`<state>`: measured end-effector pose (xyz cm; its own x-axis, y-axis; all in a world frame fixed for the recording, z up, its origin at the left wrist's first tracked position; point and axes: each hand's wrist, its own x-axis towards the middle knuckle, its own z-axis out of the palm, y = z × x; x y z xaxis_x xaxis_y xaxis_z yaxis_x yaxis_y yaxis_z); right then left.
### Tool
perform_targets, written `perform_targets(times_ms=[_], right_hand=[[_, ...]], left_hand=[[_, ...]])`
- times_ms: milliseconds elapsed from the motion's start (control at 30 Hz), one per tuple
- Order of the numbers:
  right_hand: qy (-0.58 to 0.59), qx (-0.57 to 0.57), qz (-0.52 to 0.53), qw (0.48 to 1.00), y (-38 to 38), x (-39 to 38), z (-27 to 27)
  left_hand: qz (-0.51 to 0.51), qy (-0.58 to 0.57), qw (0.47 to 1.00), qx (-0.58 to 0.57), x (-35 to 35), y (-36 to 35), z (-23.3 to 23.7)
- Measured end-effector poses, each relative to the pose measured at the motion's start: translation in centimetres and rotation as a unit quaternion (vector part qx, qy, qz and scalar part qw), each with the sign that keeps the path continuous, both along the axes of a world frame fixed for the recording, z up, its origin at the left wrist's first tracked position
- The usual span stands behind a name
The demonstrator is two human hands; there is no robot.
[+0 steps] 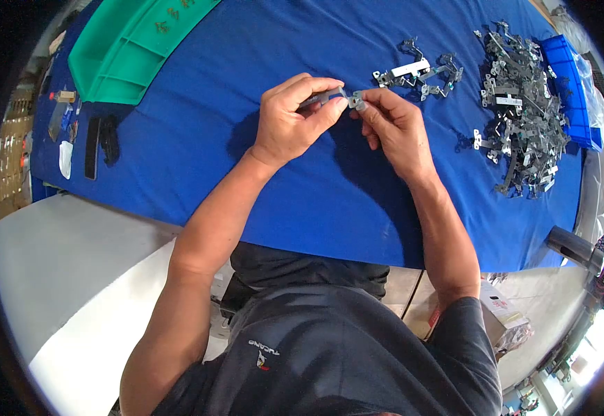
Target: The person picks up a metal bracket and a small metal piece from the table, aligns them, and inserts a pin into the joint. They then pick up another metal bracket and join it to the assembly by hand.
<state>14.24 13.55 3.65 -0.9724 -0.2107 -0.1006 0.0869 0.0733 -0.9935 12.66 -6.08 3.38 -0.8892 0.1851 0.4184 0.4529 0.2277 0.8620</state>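
Over the blue cloth, both hands meet at a small metal hinge-like bracket [352, 101]. My left hand [291, 118] is closed, pinching its left part between thumb and fingers. At the other end, my right hand [395, 128] grips a flat tab with holes between thumb and forefinger. The fingers partly hide the piece. Just beyond my right hand lies a small group of similar metal brackets [411, 68], one with a long pale plate. A large heap of such metal parts [524, 125] spreads farther to the right.
A green plastic bin [125, 64] stands at the upper left, and a blue plastic bin [571, 90] sits behind the heap. Near the left edge lie a dark strip [92, 148] and small tools. A dark cylindrical object [574, 247] juts in at the right table edge.
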Motion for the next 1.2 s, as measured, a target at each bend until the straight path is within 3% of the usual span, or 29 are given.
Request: perform_targets(times_ms=[100, 300, 400, 600, 767, 1200], right_hand=[[0.001, 0.011, -0.009, 1.000, 0.2, -0.1, -0.3], [-0.044, -0.101, -0.023, 0.994, 0.2, -0.4, 0.6], [-0.028, -0.030, -0.002, 0.999, 0.4, -0.3, 0.2], [0.011, -0.141, -0.120, 0.983, -0.2, -0.5, -0.6], [-0.008, 0.040, -0.015, 0.999, -0.1, 0.0, 0.3], [0.021, 0.076, -0.021, 0.997, -0.1, 0.0, -0.2]], left_hand=[[-0.012, -0.012, 1.000, 0.000, -0.2, -0.1, 0.0], [-0.030, -0.005, 0.999, -0.029, -0.1, 0.1, 0.0], [-0.043, 0.019, 0.998, -0.044, 0.1, 0.4, 0.1], [-0.030, 0.034, 0.997, -0.055, 0.2, 0.3, 0.3], [0.014, 0.015, 1.000, -0.012, 0.0, -0.1, 0.2], [-0.014, -0.005, 1.000, -0.007, -0.1, -0.2, 0.2]])
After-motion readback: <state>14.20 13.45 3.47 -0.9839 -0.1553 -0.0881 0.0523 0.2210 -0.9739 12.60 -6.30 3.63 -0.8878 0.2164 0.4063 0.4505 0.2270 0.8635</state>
